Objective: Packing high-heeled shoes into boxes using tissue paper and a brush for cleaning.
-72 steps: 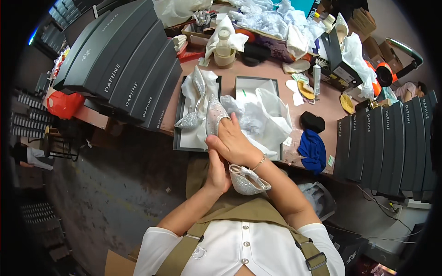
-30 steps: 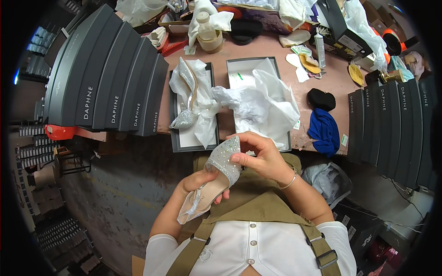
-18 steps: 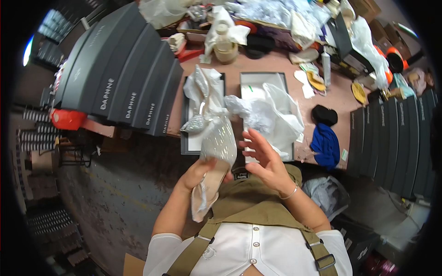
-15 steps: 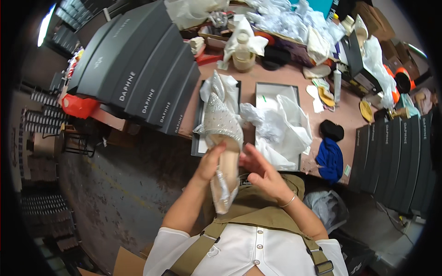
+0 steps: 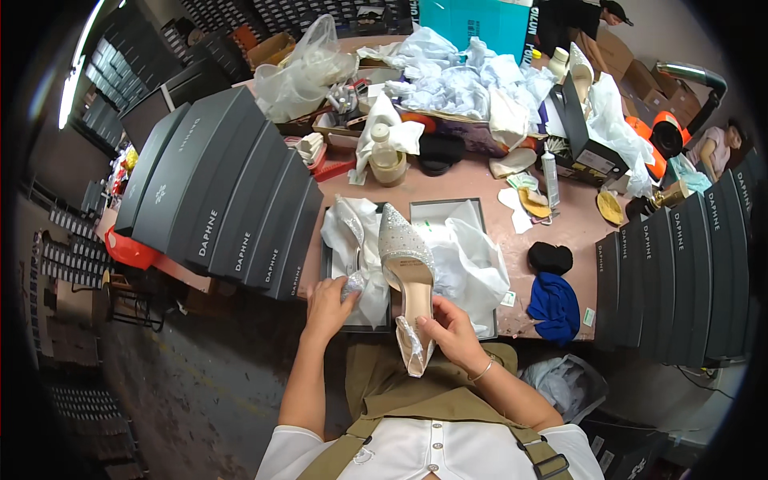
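Observation:
A pointed silver slingback shoe (image 5: 406, 250), covered in sparkling stones, is raised over the near edge of the table with its toe pointing away from me. My right hand (image 5: 454, 330) grips it by the side near the heel, where clear wrapping covers the back strap. To the left, my left hand (image 5: 325, 307) reaches into a shoe box (image 5: 326, 254), its fingers closing on a sparkly silver shoe (image 5: 352, 285) that lies mostly hidden in white tissue paper (image 5: 374, 294). A box part (image 5: 444, 203) with more white tissue (image 5: 480, 268) sits on the right.
Stacks of dark grey shoe boxes rise on the left (image 5: 232, 192) and right (image 5: 680, 264). A bottle in a cup (image 5: 388, 160), a black pad (image 5: 550, 258), a blue cloth (image 5: 554, 308) and a heap of crumpled tissue (image 5: 472, 84) occupy the table. Two people are farther back.
My left hand has let go of the raised shoe and moved left to the box. My right hand has taken hold of that shoe. The view now takes in more of the far table.

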`<state>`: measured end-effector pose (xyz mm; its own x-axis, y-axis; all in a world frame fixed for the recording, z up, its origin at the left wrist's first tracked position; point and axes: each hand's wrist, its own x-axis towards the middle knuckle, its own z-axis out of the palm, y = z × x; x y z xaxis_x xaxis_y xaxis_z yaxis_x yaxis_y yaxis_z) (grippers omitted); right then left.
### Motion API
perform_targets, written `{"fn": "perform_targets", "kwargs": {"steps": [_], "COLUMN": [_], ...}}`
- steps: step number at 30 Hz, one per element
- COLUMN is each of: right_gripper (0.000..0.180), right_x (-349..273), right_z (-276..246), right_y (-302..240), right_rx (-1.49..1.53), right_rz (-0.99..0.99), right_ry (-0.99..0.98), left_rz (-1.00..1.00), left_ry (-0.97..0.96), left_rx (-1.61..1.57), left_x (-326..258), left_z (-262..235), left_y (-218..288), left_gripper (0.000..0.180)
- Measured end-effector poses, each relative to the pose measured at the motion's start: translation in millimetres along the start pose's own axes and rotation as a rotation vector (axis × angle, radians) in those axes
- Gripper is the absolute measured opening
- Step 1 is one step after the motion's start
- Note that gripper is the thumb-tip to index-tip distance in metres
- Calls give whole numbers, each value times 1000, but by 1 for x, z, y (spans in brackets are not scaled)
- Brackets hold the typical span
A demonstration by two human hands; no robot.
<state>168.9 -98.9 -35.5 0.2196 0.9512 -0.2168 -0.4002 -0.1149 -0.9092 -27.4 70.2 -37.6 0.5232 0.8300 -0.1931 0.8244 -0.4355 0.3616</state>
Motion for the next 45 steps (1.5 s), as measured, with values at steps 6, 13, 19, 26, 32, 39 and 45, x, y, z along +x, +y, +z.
{"fn": "perform_targets", "kwargs": {"steps": [6,13,19,26,32,39,45], "right_gripper": [32,32,31,30,34,35,39], "right_x": [4,-1,-13,-53,-82,-90,-88], "right_z": [-8,-13,-13,-30,-39,-38,-49], "right_y": [-5,-14,-20,-37,-14,-8,-8], "right_rx": [-46,74,-25,-116,-109,-95,-99], "right_rz": [9,15,-92,-27,60,96,115], "right_ry": [49,75,106,104,91,112,46], "left_rz": [-221,-613,-304,40,38,27,18], "left_ry": [453,11,84,-61,-82,-101,-239], "left_rx": [-1371,-1944,-1881,-1539,-1389,-1358,-1493], "left_x": [36,82,26,-70,-100,-107,-103], "left_z": [75,103,50,11,26,27,29], "left_y": [-5,-16,24,46,52,47,26], "left_gripper": [31,33,29,42,39,44,50]}}
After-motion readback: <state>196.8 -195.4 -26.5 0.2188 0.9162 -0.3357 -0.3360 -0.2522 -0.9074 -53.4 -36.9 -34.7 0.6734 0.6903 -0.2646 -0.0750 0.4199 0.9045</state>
